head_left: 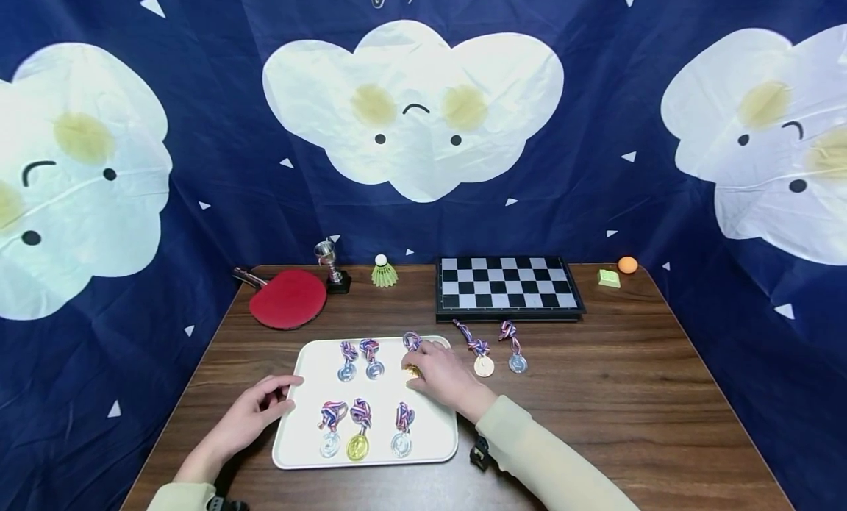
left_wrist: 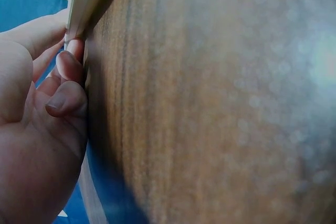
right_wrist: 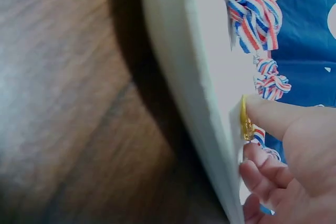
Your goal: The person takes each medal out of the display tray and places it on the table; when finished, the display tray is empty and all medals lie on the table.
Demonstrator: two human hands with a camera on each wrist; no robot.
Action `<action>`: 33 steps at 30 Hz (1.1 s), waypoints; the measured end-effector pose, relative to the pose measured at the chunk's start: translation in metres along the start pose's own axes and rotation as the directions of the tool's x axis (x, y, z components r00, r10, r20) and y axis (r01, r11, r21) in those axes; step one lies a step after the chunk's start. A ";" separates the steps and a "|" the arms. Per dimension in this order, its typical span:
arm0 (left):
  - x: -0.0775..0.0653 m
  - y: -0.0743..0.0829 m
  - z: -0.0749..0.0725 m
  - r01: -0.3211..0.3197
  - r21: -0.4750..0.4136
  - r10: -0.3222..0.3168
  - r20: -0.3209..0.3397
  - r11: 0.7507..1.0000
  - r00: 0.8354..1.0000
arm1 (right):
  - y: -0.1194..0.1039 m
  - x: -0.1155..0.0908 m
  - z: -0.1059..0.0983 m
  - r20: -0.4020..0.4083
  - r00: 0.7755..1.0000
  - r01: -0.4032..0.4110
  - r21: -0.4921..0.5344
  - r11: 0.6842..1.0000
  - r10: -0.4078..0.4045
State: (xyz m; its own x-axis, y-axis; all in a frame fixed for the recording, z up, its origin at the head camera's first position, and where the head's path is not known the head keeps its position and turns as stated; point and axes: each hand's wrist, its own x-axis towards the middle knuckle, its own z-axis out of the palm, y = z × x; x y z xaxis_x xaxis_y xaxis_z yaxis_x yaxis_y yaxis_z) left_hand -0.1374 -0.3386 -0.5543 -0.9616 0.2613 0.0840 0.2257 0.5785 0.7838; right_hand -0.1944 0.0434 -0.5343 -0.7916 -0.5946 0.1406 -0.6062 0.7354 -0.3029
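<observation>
A white tray (head_left: pixel 304 452) lies on the table and bears several medals with knotted striped ribbons. At its upper right, my right hand (head_left: pixel 440 371) pinches a gold medal (right_wrist: pixel 244 118) between thumb and fingers, low over the tray; its ribbon (head_left: pixel 412 340) shows beyond the fingertips. Two silver medals, one of them this medal (head_left: pixel 375 369), lie to the left in the back row. In front are a silver medal (head_left: pixel 330 443), a gold medal (head_left: pixel 358 446) and another silver medal (head_left: pixel 401 443). My left hand (head_left: pixel 245 415) rests its fingertips against the tray's left edge.
Right of the tray lie a gold-toned medal (head_left: pixel 484 365) and a silver medal (head_left: pixel 518 362). Behind stand a chessboard (head_left: pixel 509 284), a shuttlecock (head_left: pixel 384 273), a trophy (head_left: pixel 331 262) and a red paddle (head_left: pixel 288 299). An orange ball (head_left: pixel 627 265) and a small green block (head_left: pixel 609 279) sit back right.
</observation>
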 end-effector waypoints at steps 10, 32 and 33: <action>-0.002 0.018 -0.001 -0.006 -0.002 0.006 -0.013 1.000 1.000 | -0.005 0.000 0.000 -0.028 1.000 0.011 0.125 0.992 -0.007; -0.003 0.031 -0.003 -0.017 -0.003 0.017 -0.006 1.000 1.000 | 0.017 -0.018 -0.009 -0.061 0.998 0.033 0.520 0.853 -0.001; -0.003 0.031 -0.003 -0.019 -0.002 0.019 -0.008 1.000 1.000 | 0.020 -0.021 -0.013 -0.068 0.998 0.036 0.538 0.842 0.001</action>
State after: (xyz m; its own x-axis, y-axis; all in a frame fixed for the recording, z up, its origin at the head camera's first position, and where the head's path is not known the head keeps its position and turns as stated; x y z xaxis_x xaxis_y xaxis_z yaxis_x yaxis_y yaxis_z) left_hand -0.1277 -0.3233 -0.5283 -0.9583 0.2662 0.1039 0.2438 0.5719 0.7833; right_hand -0.1912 0.0744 -0.5312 -0.7954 -0.5706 0.2044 -0.4979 0.4229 -0.7571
